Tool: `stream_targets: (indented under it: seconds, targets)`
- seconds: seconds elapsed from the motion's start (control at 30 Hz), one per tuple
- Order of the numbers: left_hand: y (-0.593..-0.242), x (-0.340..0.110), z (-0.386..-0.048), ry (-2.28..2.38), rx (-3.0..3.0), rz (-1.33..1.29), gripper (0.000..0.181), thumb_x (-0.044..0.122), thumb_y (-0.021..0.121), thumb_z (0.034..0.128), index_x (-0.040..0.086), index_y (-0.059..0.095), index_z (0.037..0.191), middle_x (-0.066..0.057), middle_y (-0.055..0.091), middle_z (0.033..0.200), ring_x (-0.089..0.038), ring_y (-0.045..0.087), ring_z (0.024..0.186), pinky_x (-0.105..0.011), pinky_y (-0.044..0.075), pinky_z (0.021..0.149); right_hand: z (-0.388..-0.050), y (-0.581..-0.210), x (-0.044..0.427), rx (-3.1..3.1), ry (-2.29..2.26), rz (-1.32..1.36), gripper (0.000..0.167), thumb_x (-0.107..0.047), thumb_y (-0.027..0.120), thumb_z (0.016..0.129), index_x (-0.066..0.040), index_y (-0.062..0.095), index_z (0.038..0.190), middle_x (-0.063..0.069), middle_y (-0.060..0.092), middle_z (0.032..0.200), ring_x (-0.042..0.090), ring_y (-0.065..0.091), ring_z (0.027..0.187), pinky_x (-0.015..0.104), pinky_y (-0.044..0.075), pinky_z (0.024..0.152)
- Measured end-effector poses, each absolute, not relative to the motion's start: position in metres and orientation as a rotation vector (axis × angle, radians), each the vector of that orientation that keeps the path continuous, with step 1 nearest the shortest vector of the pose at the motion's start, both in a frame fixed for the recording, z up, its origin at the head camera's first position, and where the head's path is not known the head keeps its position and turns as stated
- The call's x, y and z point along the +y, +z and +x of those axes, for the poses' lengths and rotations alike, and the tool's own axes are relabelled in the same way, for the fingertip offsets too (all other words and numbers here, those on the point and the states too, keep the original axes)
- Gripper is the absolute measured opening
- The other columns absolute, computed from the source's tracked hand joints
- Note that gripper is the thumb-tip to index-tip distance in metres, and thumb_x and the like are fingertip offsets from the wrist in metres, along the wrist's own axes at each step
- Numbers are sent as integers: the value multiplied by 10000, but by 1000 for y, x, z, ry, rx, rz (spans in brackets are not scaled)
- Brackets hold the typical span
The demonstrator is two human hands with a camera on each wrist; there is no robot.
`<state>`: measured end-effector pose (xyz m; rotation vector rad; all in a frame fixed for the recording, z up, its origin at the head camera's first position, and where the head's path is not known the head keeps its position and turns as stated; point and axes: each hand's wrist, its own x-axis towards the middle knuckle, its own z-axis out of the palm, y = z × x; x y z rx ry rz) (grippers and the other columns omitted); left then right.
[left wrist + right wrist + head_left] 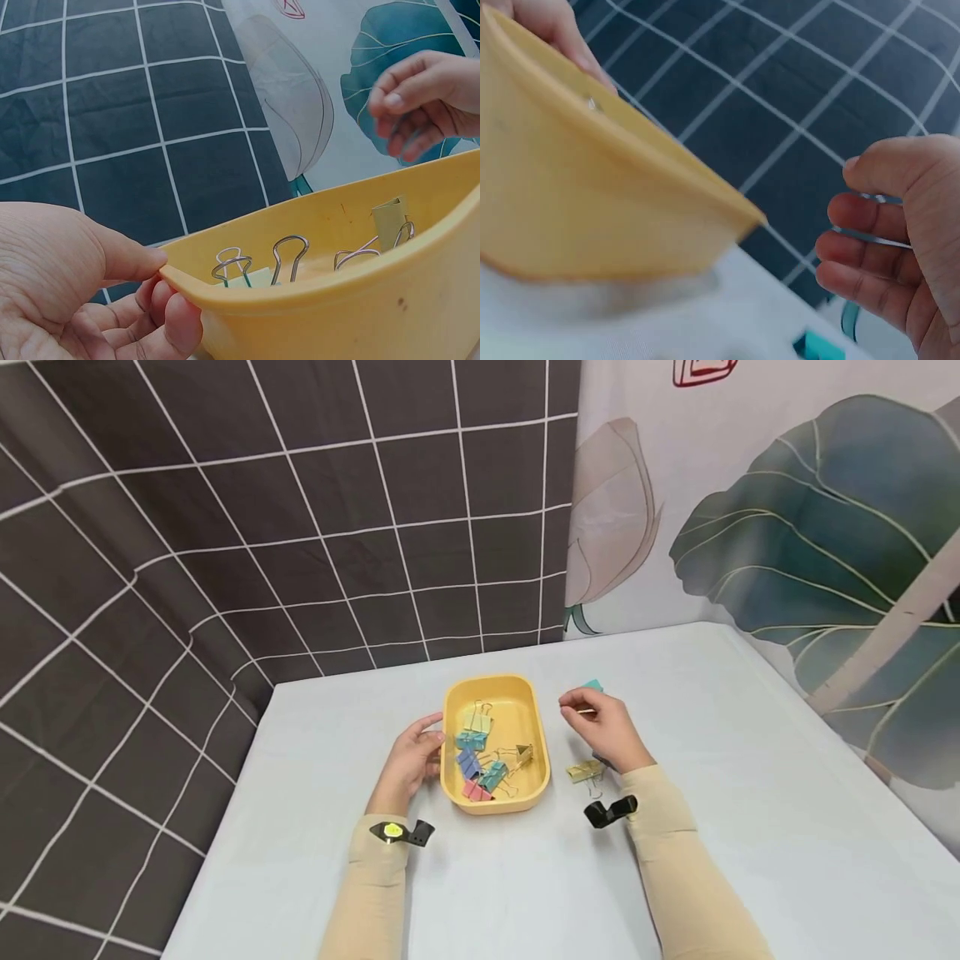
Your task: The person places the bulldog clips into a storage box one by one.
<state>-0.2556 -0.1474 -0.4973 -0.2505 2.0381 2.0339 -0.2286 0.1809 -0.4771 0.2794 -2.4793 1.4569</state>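
A yellow plastic bin (495, 807) stands on the table with several binder clips inside. Among them are a pale yellow clip (477, 722), a blue clip (468, 764), a pink clip (476, 791) and a gold clip (524, 752). My left hand (412, 757) holds the bin's left side, its thumb at the rim (247, 298) in the left wrist view. To the bin's right my right hand (606, 727) hovers above the table. Its fingers (866, 251) are loosely bent, with nothing visible between them.
A yellow binder clip (583, 771) lies on the white tablecloth (510, 877) right of the bin. Partly behind my right hand is a teal clip (594, 684); something dark shows under the wrist. A dark grid cloth (337, 560) and a leaf-printed cloth (817, 527) hang behind.
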Motion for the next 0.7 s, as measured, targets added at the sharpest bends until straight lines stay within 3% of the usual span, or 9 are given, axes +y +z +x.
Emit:
stream_targets:
  seconds: [0.23, 0.5, 0.7]
  targets:
    - [-496, -148, -256, 2019, 2046, -252, 448, 86, 586, 1009, 193, 543, 1442, -151, 637, 1186, -181, 634, 813, -231, 534, 545, -215, -505, 210, -2410, 1651, 139, 214, -229, 664, 997, -62, 689, 1129, 112, 697, 1130, 146, 648, 1000, 159, 532, 820]
    - [-497, -150, -256, 2029, 2043, -253, 429, 88, 585, 1010, 191, 555, 1425, -152, 641, 1174, -204, 640, 821, -241, 542, 555, -197, -527, 227, -2409, 1702, 166, 211, -171, 644, 1006, -44, 681, 1171, 140, 687, 1194, 20, 625, 988, 128, 502, 841]
    - [-496, -148, -256, 2023, 2034, -251, 432, 94, 589, 1008, 192, 555, 1427, -145, 646, 1166, -204, 643, 817, -248, 546, 559, -186, -529, 233, -2450, 1655, 196, 243, -141, 677, 981, -38, 672, 1202, 149, 676, 1216, 138, 645, 1040, 135, 497, 863]
